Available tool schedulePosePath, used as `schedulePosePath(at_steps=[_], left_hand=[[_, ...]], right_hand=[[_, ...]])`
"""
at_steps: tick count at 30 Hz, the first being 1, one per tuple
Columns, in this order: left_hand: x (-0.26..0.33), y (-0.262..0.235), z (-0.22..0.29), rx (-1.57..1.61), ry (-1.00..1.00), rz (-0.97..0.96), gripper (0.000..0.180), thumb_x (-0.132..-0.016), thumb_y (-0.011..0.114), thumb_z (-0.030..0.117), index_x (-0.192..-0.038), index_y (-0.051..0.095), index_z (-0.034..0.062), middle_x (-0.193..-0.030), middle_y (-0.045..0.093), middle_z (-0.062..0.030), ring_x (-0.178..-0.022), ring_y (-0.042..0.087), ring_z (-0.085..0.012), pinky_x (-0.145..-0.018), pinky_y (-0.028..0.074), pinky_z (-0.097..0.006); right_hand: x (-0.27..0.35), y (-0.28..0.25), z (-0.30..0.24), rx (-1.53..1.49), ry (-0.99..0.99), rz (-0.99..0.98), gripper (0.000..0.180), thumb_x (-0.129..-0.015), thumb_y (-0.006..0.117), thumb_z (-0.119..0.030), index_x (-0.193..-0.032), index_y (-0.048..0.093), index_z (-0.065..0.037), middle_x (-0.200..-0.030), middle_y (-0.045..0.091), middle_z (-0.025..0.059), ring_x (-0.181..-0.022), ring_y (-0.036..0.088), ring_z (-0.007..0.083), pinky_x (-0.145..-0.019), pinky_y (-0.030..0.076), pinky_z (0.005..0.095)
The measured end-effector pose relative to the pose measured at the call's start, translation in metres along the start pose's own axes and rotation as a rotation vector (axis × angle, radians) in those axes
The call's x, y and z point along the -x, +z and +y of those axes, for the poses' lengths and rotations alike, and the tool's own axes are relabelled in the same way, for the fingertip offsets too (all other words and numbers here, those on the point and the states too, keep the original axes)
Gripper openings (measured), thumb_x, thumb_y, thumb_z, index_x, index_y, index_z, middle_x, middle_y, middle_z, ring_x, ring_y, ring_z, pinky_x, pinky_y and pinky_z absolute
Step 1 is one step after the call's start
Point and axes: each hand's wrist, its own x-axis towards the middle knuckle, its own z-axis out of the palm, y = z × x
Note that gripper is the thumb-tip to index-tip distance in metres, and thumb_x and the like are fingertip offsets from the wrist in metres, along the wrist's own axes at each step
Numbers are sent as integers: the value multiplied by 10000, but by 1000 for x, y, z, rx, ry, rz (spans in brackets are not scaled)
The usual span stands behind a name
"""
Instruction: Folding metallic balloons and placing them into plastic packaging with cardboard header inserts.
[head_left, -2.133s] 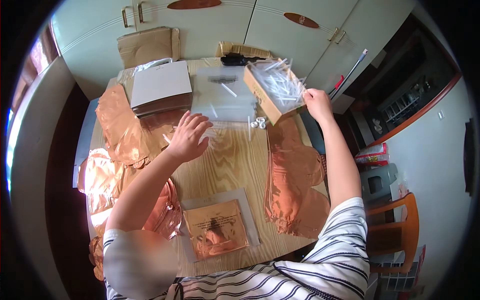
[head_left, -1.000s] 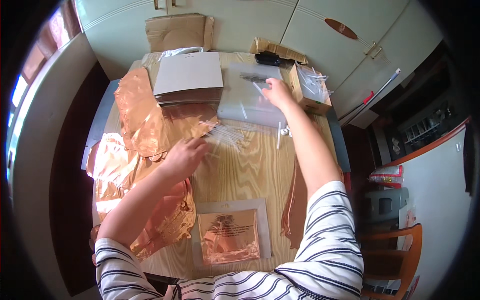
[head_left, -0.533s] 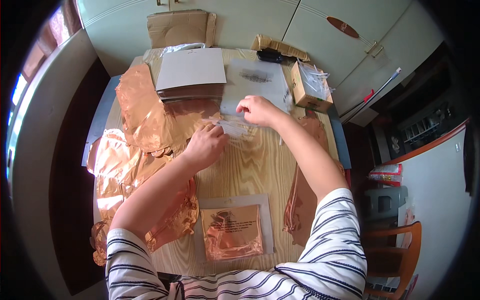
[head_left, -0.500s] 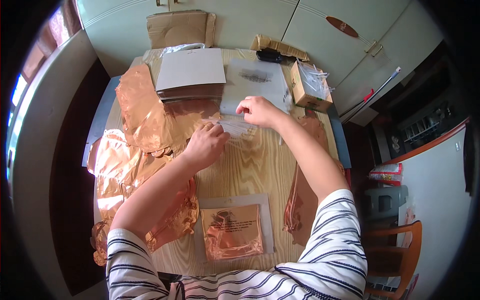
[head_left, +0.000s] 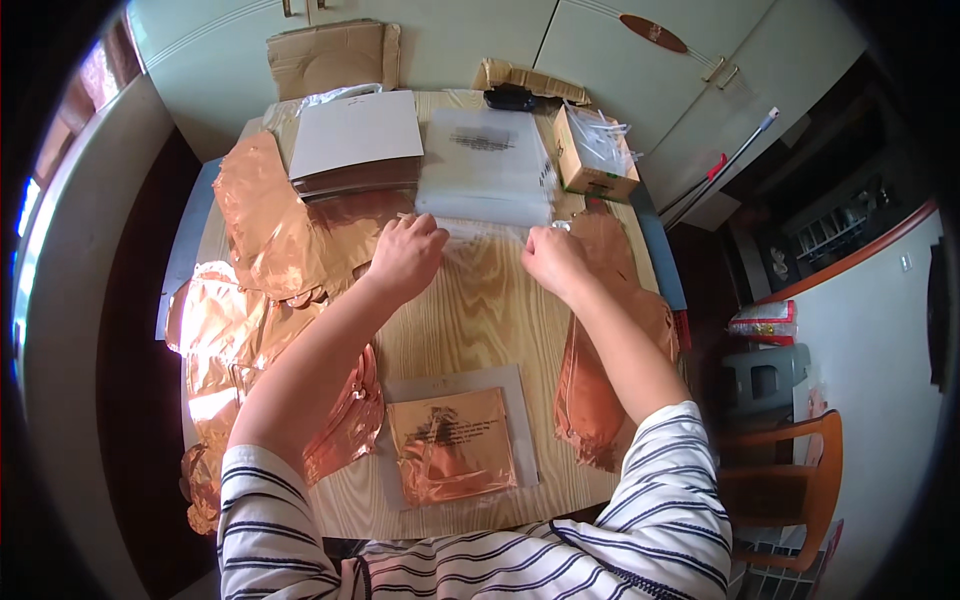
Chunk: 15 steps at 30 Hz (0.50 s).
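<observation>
My left hand (head_left: 410, 256) and my right hand (head_left: 556, 262) are at either end of a bundle of thin clear plastic sticks (head_left: 487, 233), which lies crosswise near the stack of clear plastic bags (head_left: 480, 190). Both hands have their fingers curled in on its ends; the fingertips are partly hidden. Close to my body lies a clear bag (head_left: 455, 440) with folded copper-coloured foil in it, on a grey card (head_left: 523, 400). A stack of white card sheets (head_left: 357, 135) stands beyond my left hand.
Heaps of copper foil balloons (head_left: 262, 215) cover the left side of the wooden table (head_left: 480, 320). More flat copper balloons (head_left: 600, 390) lie under my right forearm. A cardboard box (head_left: 590, 160) of white sticks and a black object (head_left: 510, 100) stand at the back. A wooden chair (head_left: 825, 480) is at right.
My right hand has come down and to the right, to the far end of the sticks. The loosely spread sticks are now gathered in a narrower line between both hands. The view has shifted slightly.
</observation>
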Motion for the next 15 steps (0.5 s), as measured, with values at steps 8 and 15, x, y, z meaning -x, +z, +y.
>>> schedulePosePath(at_steps=[8,15], left_hand=[[13,-7,21,311,117,25,170,-850,687,135,-1012,668,85,-1027,611,-99,-935,643,-333,-800,542,-446],[-14,24,19,363,-72,100,102,-872,685,146,-910,679,51,-960,621,-134,-873,654,-375,-772,543,-455]], right_hand=[[26,-13,-2,-267,-183,-25,163,-856,703,-178,-842,666,-20,-813,710,171,-786,693,354,-705,540,451],[31,-52,25,-419,-33,214,183,-887,732,-187,-893,704,-6,-783,721,111,-716,680,175,-673,530,336]])
